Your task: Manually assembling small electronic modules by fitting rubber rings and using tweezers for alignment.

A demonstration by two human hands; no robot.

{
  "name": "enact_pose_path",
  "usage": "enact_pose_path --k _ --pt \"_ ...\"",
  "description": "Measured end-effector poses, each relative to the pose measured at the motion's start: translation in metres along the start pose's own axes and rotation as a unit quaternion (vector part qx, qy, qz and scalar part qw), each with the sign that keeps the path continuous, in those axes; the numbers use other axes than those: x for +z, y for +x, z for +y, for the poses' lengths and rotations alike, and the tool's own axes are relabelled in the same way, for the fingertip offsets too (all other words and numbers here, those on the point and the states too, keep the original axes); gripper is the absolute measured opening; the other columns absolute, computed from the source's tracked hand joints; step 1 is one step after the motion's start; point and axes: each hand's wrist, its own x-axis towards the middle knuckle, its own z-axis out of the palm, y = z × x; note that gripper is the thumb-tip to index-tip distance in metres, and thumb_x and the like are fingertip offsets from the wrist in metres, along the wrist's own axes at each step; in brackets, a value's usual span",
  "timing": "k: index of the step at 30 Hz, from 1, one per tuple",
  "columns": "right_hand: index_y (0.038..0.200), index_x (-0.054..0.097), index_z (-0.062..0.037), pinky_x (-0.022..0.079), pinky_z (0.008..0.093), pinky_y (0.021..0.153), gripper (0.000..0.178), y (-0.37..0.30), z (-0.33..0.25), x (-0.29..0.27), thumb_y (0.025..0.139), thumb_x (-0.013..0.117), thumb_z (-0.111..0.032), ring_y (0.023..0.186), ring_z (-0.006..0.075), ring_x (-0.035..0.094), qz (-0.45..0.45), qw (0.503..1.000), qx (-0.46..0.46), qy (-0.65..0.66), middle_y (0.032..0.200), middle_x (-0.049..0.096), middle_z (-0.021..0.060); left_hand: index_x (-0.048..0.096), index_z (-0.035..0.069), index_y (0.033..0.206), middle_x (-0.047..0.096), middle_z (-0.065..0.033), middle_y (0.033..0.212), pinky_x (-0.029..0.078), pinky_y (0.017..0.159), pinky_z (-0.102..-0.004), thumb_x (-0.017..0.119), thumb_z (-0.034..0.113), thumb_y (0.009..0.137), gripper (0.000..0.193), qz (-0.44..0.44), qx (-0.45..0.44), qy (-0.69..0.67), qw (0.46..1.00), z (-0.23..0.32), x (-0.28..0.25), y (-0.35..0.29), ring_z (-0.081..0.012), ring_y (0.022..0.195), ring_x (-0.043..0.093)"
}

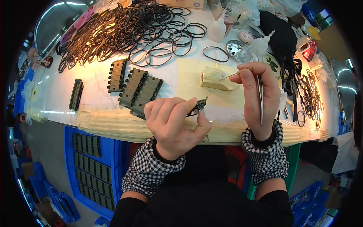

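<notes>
My left hand (172,123) pinches a small dark green part with black details (199,106) between thumb and fingers, above the table's front edge. My fingers hide much of it. My right hand (261,89) is closed around metal tweezers (260,100) lying along the palm. From its thumb and forefinger a thin needle-like metal piece (228,76) points left, its tip over a cream-coloured block (213,79). Several olive-green ribbed pieces with black knobs (141,90) lie left of my left hand. Farther left, another narrow green piece (76,94) stands apart.
A large heap of black rubber bands (132,28) covers the far left of the table. White squeeze bottles (217,30) and a round metal dish (238,51) stand far right. More bands (311,96) lie at right. Below left, a blue tray (70,162) holds rows of green pieces.
</notes>
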Motion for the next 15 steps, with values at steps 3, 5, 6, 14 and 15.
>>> enact_pose_path --k 3,5,6,14,15 --pt "0.085 0.063 -0.0026 0.044 0.0302 0.062 0.005 0.01 0.005 -0.006 0.084 0.068 -0.002 0.069 0.0215 0.059 0.038 0.971 -0.134 -0.196 0.077 0.059 0.0092 0.064 0.004 0.086 0.061 -0.002 0.075 0.042 0.068 -0.0299 0.07 0.008 0.069 0.018 -0.04 -0.174 -0.176 0.968 0.003 -0.007 -0.001 -0.0148 0.067 0.055" --pt "0.087 0.064 -0.0033 0.045 0.0297 0.062 0.006 0.008 0.005 -0.007 0.083 0.069 -0.002 0.069 0.0217 0.058 -0.002 0.947 -0.159 -0.28 0.077 0.06 0.009 0.063 0.001 0.088 0.063 -0.0026 0.079 0.044 0.067 -0.0267 0.066 0.006 0.077 0.012 -0.046 -0.301 -0.371 0.877 0.005 -0.009 0.001 -0.0112 0.069 0.056" --pt "0.088 0.064 -0.0037 0.045 0.0295 0.063 0.007 0.007 0.005 -0.008 0.083 0.069 -0.002 0.068 0.0218 0.058 -0.022 0.931 -0.171 -0.322 0.077 0.06 0.0089 0.062 0.0 0.089 0.064 -0.0028 0.081 0.045 0.067 -0.0251 0.064 0.004 0.081 0.009 -0.049 -0.358 -0.461 0.811 0.006 -0.009 0.002 -0.0094 0.07 0.056" --pt "0.095 0.063 0.0008 0.046 0.0254 0.069 0.007 -0.011 -0.03 0.0 0.09 0.063 -0.003 0.074 0.0125 0.057 -0.061 0.996 -0.056 0.03 0.085 0.062 0.0068 0.055 0.002 0.093 0.066 -0.0077 0.086 0.049 0.074 -0.0261 0.05 0.017 0.092 0.016 -0.113 -0.467 -0.583 0.655 0.013 -0.018 0.005 -0.0119 0.076 0.061" --pt "0.098 0.06 0.0018 0.048 0.0247 0.07 0.007 -0.013 -0.028 -0.001 0.093 0.06 -0.003 0.077 0.0116 0.06 -0.092 0.994 -0.047 0.024 0.086 0.061 0.0065 0.055 0.002 0.093 0.065 -0.0074 0.085 0.049 0.073 -0.0262 0.05 0.017 0.092 0.016 -0.121 -0.471 -0.584 0.65 0.015 -0.018 0.006 -0.0119 0.076 0.06"
